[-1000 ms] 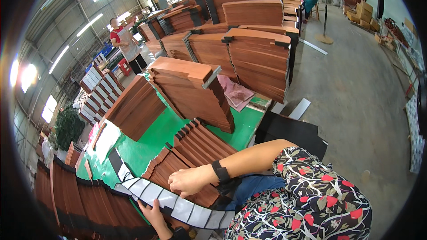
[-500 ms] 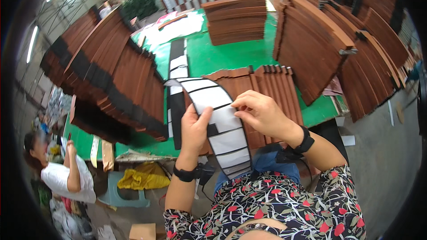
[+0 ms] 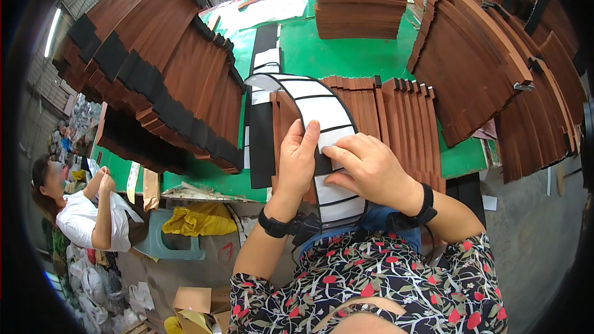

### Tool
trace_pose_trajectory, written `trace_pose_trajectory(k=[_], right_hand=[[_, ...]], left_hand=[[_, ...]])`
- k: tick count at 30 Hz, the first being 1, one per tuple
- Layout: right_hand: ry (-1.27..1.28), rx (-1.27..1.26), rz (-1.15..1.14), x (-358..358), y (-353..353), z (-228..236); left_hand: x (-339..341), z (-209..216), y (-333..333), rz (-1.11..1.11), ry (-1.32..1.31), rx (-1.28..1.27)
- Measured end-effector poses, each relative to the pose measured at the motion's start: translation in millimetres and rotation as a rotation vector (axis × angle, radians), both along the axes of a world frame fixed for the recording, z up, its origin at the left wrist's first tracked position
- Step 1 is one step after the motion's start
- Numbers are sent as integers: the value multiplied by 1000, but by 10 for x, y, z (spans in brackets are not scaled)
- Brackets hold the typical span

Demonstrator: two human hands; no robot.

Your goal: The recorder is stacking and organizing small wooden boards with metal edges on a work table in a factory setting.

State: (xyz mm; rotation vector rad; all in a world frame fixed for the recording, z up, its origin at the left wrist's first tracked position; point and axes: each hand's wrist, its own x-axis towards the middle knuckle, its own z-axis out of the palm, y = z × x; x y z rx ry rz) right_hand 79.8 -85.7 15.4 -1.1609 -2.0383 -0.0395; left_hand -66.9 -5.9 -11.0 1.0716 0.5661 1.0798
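Observation:
A long black strip with white rectangular patches (image 3: 330, 113) curves up off the table and hangs down toward my lap. My left hand (image 3: 298, 159) grips its left edge, thumb on top. My right hand (image 3: 370, 164) has its thumb and fingers closed at the strip's right half, beside a bare black gap between patches; whether a patch edge is pinched there is hidden. Beneath and beyond the strip lie brown wooden slats (image 3: 408, 120) in a row. Left of them, a flat black strip (image 3: 262, 133) rests on the green table (image 3: 297, 43).
Tall stacks of curved brown panels stand on the left (image 3: 167, 49) and right (image 3: 476, 68), with another stack (image 3: 360, 9) at the back. A person in white (image 3: 83, 219) sits at left, near a grey-blue stool (image 3: 162, 244) and a yellow bag (image 3: 199, 219).
My right hand has moved from the strip's right edge down and inward, near the black gap. My left thumb now points more upward. The whole view has shifted slightly.

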Motion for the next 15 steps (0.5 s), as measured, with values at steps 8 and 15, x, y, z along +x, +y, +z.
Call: trace_pose_trajectory(k=[8,15], right_hand=[[-6,1,-52,91,94,-170],[61,133,27,61,127,-225]], left_hand=[[-93,-69,-89,-107,61,-80],[-69,-143,-5,75,146,-15]])
